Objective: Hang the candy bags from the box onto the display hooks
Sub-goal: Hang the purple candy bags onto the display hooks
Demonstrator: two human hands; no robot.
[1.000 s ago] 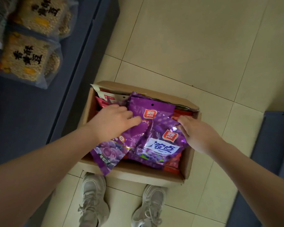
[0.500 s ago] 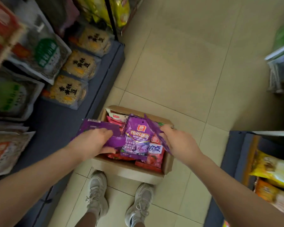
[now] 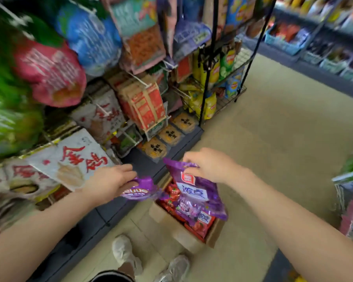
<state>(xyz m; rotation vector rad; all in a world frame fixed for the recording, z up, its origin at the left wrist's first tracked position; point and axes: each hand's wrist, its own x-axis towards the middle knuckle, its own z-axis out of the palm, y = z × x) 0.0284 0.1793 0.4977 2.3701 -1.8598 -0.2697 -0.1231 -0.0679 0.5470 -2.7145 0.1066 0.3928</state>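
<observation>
- Change since the earlier frame: both hands have risen clear of the cardboard box, each carrying a purple candy bag up with it; the view has lifted from the floor to the hanging display at 10 to 12 o'clock.
- Left hand: at 9 o'clock of the box, fingers curled round the top edge of a purple candy bag; the bag lies crumpled and roughly level, its printed face turned up, above the dark shelf base.
- Right hand: at 12 o'clock of the box, fingertips pinching the top edge of a second purple bag; this bag hangs upright with a red logo and white label facing the camera, its lower end over the box contents.
- Cardboard box: on the tiled floor, open, holding red candy packs and more purple ones.
- Display hooks: white prongs at 11 o'clock, loaded with blurred snack packs; print mostly unreadable.
- Wire rack: black, at 1 o'clock, holding chip bags.
- Shoes: pale pair at 6 o'clock, just beside the box.
</observation>
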